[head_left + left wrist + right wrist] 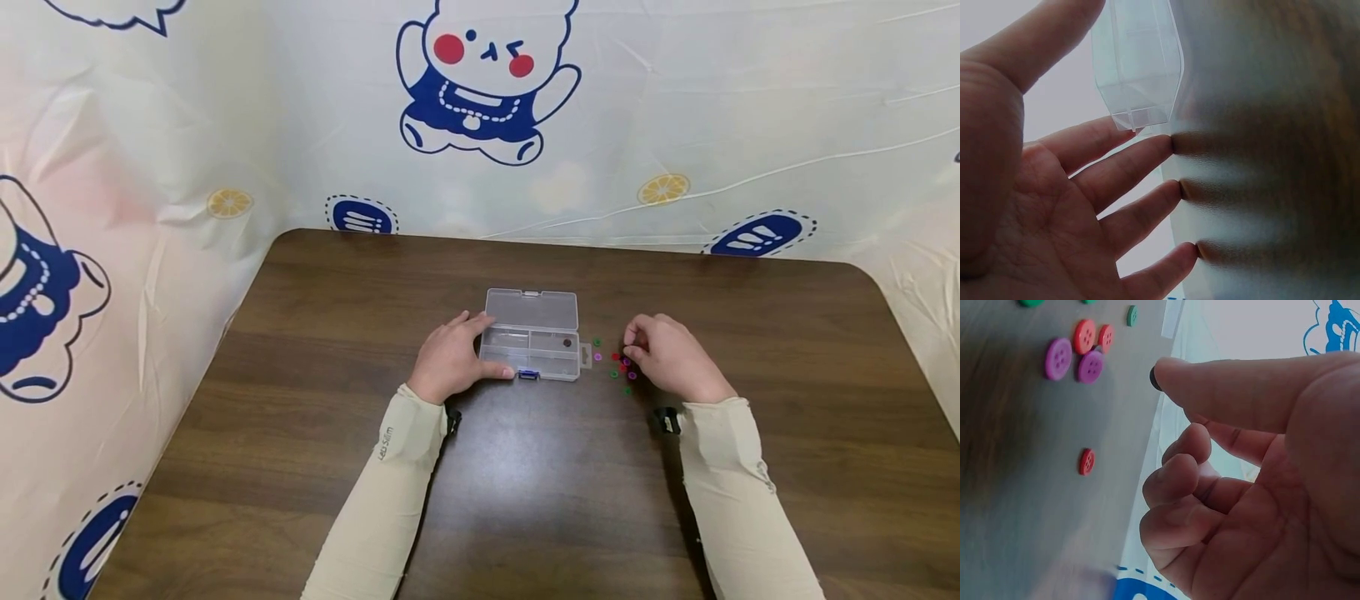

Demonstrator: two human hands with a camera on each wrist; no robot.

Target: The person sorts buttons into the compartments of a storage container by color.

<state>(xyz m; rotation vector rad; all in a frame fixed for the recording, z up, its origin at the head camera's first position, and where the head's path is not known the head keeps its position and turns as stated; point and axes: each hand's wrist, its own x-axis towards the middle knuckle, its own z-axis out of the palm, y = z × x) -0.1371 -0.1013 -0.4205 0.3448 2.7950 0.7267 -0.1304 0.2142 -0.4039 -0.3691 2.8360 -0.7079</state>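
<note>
A clear plastic compartment box [504,365] lies on the table with its lid [532,310] raised at the back. Its left end is held between the thumb and index finger of my left hand [450,358]; the other fingertips rest on the table in the left wrist view. One dark button [567,342] sits in the back right compartment. My right hand [675,358], to the right of the box, pinches a black button [1154,379] between thumb and index finger. Close by lie several loose buttons: red [1086,461], purple [1058,359] and green [1132,315].
The brown wooden table [525,500] reaches back to a printed cloth [712,100] hanging behind it. A clear hanging tab [587,356] sticks out from the box's right end, beside the loose buttons. At the box's front is a blue latch [528,375].
</note>
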